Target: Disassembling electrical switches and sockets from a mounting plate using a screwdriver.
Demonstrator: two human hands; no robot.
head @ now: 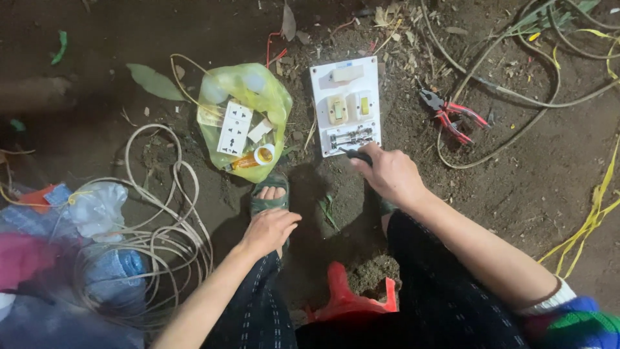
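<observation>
A white switch board (345, 103) with a cream switch, a yellow indicator and a fuse holder lies on the dirt ground. My right hand (387, 173) grips a dark-handled tool (357, 155), likely a screwdriver, whose tip meets the board's lower edge. My left hand (268, 229) rests on my left knee, fingers loosely apart, holding nothing. My sandalled foot (270, 195) shows just above it.
A yellow plastic bag (245, 123) holds a white socket plate, an orange-capped tube and small parts. Red-handled pliers (451, 116) lie right of the board. Coiled white cable (152, 239) sits at left, grey cables (516, 90) and yellow wire (591, 220) at right. A red scrap (345, 300) lies between my knees.
</observation>
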